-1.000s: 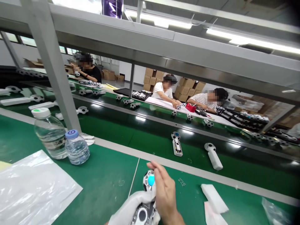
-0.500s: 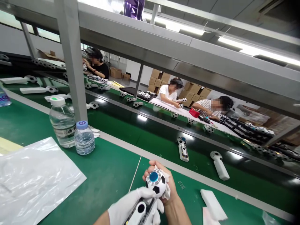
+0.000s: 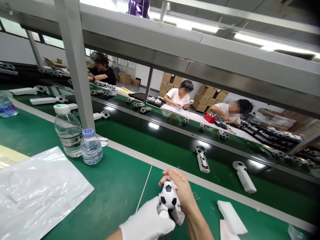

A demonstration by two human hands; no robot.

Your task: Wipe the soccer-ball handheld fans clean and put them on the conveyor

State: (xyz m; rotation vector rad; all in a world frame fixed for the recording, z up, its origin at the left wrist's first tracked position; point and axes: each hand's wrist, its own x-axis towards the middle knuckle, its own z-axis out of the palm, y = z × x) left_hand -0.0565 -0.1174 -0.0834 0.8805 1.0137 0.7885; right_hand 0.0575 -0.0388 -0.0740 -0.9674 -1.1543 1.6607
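A small handheld fan with a black-and-white soccer-ball head (image 3: 168, 196) is held low in front of me over the green work mat (image 3: 117, 176). My left hand (image 3: 147, 221), in a white glove, grips its handle, which the glove mostly hides. My right hand (image 3: 181, 188) is bare and curls over the ball head. A white cloth (image 3: 179, 216) lies between that palm and the ball. The fan's blue button barely shows at the ball's upper left edge.
Two water bottles (image 3: 68, 131) stand at the mat's far edge, beside a clear plastic sheet (image 3: 42, 191). White foam pieces (image 3: 231, 217) lie to the right. On the belt (image 3: 162, 141) lie several fans. Co-workers sit across it, behind a metal post (image 3: 75, 66).
The ball head has rotated, taking the blue button from the front to the far edge. My right hand has moved over its top, and the gloved hand now covers more of the handle.
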